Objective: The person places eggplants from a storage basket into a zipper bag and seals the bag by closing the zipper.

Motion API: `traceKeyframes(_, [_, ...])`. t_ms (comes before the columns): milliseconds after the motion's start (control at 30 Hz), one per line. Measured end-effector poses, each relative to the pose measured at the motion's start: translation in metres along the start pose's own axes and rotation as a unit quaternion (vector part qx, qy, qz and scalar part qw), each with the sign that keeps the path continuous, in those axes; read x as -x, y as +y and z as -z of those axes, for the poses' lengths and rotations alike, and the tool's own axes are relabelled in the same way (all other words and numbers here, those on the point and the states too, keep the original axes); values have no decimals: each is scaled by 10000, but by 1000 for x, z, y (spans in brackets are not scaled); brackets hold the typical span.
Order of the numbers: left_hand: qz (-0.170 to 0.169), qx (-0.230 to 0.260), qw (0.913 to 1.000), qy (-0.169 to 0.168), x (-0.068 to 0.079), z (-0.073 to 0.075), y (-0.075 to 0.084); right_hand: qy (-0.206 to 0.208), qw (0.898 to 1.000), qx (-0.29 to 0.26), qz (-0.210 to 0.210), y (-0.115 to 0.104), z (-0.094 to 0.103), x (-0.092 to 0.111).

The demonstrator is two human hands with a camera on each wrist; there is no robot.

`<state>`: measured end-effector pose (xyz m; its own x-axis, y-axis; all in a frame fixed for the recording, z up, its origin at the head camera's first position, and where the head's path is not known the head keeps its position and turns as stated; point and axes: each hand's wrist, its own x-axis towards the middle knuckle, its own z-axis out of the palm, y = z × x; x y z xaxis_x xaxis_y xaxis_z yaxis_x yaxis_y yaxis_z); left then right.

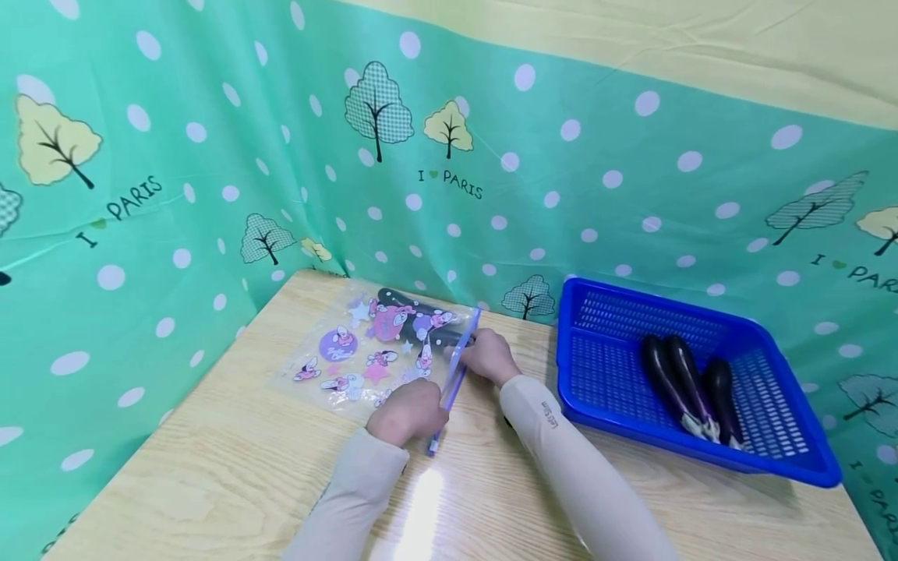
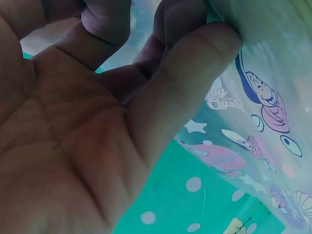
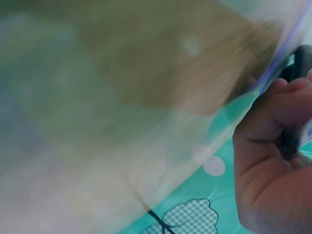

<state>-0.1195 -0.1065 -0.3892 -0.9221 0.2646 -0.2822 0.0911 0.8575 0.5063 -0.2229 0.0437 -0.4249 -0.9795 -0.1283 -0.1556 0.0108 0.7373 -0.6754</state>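
Note:
A clear zip bag (image 1: pixel 338 344) with pink and purple cartoon prints lies on the table, its purple-edged mouth facing right. My left hand (image 1: pixel 412 411) pinches the near part of that mouth between thumb and fingers; the left wrist view shows the thumb against the printed plastic. At the far part of the mouth, my right hand (image 1: pixel 489 357) grips the end of a dark eggplant (image 1: pixel 443 337), most of which is inside the bag. Another dark, long shape (image 1: pixel 396 298) shows through the plastic behind it. In the right wrist view, curled fingers (image 3: pixel 273 114) partly hide the dark eggplant.
To the right stands a blue plastic basket (image 1: pixel 596 374) with three eggplants (image 1: pixel 689 378) lying inside. The wooden table (image 1: pixel 175 483) meets a green dotted cloth (image 1: pixel 491 195) with tree prints at its back and left sides.

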Motion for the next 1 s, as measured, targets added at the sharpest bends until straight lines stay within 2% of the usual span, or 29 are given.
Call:
traceKeyframes(100, [-19,19,10000,34,0,0,0,131,9990,384,-160,0,-1,-3])
traceKeyframes(200, [-28,20,10000,35,0,-1,0,-49,9992,365,-179,0,-1,-2])
traceKeyframes(300, [-44,-1,10000,0,-1,-1,0,-445,9990,2,-2,-1,0,1])
traceKeyframes(467, [-22,-53,10000,-30,-3,-1,-1,-1044,9928,-439,387,0,5,5])
traceKeyframes(567, [-12,-55,10000,-32,-4,-2,-2,-939,9938,-349,473,-1,6,4])
traceKeyframes(767, [-6,-10,10000,-12,-2,-2,-1,-417,9979,186,466,-2,2,-7])
traceKeyframes(900, [-34,-28,10000,-10,-3,-2,-1,-444,9954,620,581,0,1,-15])
traceKeyframes(1000, [-50,-33,10000,-8,-3,-2,-1,-535,9945,729,533,1,-1,-20])
